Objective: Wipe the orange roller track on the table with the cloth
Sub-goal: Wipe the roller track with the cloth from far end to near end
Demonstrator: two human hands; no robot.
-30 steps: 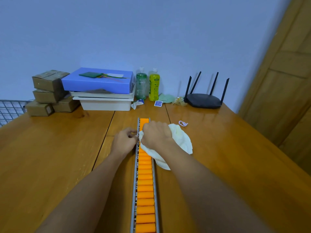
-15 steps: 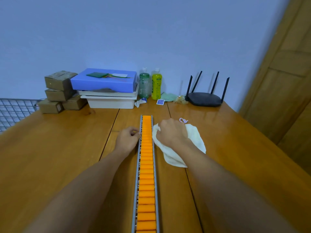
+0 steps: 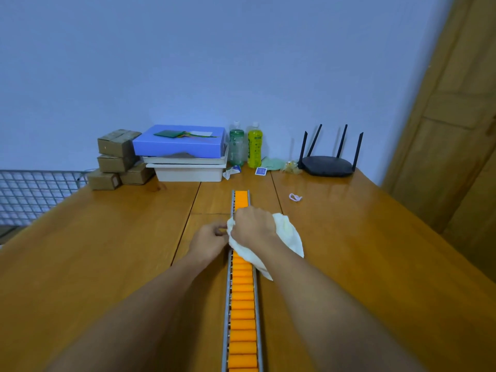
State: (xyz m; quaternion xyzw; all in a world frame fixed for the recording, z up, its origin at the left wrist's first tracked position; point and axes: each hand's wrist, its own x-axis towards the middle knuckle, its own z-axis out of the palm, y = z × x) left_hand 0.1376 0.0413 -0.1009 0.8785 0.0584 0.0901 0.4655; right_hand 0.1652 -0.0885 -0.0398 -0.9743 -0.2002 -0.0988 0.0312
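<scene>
Orange roller track (image 3: 243, 304), just one, bears one cloth (image 3: 288, 234) gripped by right hand (image 3: 253, 226); left hand (image 3: 210, 240) pinches its edge.

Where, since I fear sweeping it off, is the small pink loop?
In the head view the small pink loop lies on the wooden table, right of the far end of the orange roller track, nearer than the black router.

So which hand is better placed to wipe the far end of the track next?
Right. The right hand grips the cloth on the track, just short of the bare far end; the left hand holds only the track's side.
</scene>
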